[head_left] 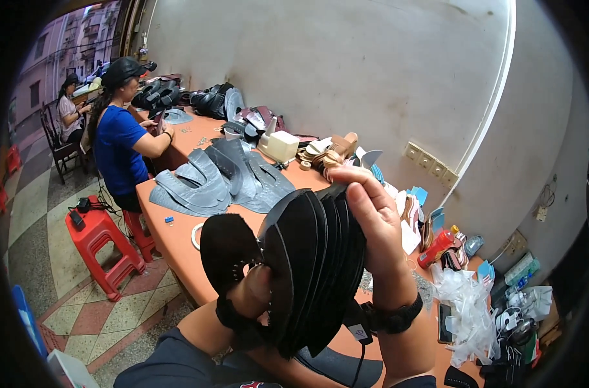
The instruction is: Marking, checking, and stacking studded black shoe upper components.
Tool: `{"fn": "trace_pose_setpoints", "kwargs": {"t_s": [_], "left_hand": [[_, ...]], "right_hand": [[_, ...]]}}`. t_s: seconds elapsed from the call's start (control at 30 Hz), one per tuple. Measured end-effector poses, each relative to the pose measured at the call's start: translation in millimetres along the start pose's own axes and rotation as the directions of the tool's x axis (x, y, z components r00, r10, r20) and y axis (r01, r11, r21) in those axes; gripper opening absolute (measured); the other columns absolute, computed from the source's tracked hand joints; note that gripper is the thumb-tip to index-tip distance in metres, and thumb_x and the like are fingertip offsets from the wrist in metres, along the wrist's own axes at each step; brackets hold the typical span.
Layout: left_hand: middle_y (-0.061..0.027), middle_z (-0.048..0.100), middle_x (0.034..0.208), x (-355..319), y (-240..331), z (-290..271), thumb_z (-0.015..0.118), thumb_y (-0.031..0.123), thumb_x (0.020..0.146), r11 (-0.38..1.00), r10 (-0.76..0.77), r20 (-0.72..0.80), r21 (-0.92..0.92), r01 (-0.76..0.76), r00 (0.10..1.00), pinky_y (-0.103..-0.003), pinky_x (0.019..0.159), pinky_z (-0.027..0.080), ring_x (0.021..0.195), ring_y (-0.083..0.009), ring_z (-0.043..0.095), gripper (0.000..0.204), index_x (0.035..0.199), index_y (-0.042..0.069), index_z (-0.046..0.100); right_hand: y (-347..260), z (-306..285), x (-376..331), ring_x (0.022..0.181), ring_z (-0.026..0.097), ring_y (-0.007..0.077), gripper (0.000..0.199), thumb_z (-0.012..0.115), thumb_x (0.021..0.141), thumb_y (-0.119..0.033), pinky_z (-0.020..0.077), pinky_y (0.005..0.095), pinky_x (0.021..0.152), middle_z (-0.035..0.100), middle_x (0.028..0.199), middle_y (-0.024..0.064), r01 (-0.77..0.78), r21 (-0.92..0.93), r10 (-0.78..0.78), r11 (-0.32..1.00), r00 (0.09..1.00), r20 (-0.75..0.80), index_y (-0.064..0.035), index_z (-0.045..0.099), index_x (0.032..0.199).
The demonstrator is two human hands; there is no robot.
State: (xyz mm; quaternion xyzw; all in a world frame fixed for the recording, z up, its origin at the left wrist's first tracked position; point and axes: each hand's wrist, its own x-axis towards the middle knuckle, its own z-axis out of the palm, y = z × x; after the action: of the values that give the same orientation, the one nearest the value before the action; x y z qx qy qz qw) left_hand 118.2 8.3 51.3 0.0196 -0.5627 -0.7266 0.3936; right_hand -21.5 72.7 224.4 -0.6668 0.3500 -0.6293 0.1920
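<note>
A thick stack of black leather shoe-upper pieces (pixel 317 265) is held up in front of me, its curved layers slightly fanned. My left hand (pixel 255 288) grips the stack low on its left side; the pieces hide most of those fingers. One black flap (pixel 228 249) with small punched holes along its edge sticks out to the left of that thumb. At the upper right, my right hand (pixel 375 216) has its thumb and fingers closed on the edges of the same stack. Behind it, grey shoe-upper pieces (pixel 194 184) lie in overlapping piles on the table.
The orange-topped table (pixel 178 239) runs along the wall, with a cream glue pot (pixel 283 146), a red bottle (pixel 438 247) and crumpled clear plastic (pixel 462 310). A person in blue (pixel 119 132) works at its far left. A red stool (pixel 103 242) stands on the floor.
</note>
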Motion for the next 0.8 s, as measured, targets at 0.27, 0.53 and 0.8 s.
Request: {"fn": "trace_pose_setpoints", "kwargs": {"t_s": [0.27, 0.53, 0.8], "left_hand": [[-0.0200, 0.053, 0.125, 1.0, 0.7, 19.5, 0.034, 0.084, 0.075, 0.963, -0.073, -0.023, -0.261, 0.064, 0.997, -0.041, 0.089, 0.052, 0.116, -0.0297, 0.054, 0.105, 0.139, 0.000, 0.035], [-0.0137, 0.044, 0.137, 15.1, 28.3, -1.7, 0.050, 0.071, 0.079, 0.829, -0.027, -0.039, -0.559, 0.001, 0.999, -0.047, 0.108, 0.034, 0.122, -0.0277, 0.048, 0.095, 0.142, 0.003, 0.030], [-0.0108, 0.017, 0.154, 34.4, 46.2, 18.9, 0.058, 0.044, 0.088, 0.483, 0.380, 0.303, -0.871, 0.091, 0.874, -0.057, 0.116, 0.011, 0.139, -0.0302, 0.026, 0.084, 0.149, 0.006, 0.014]], "right_hand": [[11.8, 0.1, 3.1, 0.110, 0.052, 0.0183, 0.027, 0.054, 0.097, -0.026, 0.0354, 0.0325, 0.100, 0.061, 0.105, 0.0064, 0.009, -0.041, -0.007, 0.999, 0.999, 0.051, -0.0018, 0.064, 0.103], [27.8, -21.0, -62.1, 0.136, 0.031, 0.0290, 0.085, 0.035, 0.091, -0.066, 0.0220, 0.0469, 0.111, 0.029, 0.148, 0.0170, -0.296, 0.097, 0.279, 0.950, 0.947, 0.159, -0.0025, 0.022, 0.145], [40.8, -8.4, -142.0, 0.136, 0.033, 0.0300, 0.074, 0.061, 0.091, -0.027, 0.0252, 0.0382, 0.111, 0.033, 0.146, 0.0230, -0.467, -0.073, 0.459, 0.881, 0.809, 0.366, 0.0014, 0.021, 0.146]]}}
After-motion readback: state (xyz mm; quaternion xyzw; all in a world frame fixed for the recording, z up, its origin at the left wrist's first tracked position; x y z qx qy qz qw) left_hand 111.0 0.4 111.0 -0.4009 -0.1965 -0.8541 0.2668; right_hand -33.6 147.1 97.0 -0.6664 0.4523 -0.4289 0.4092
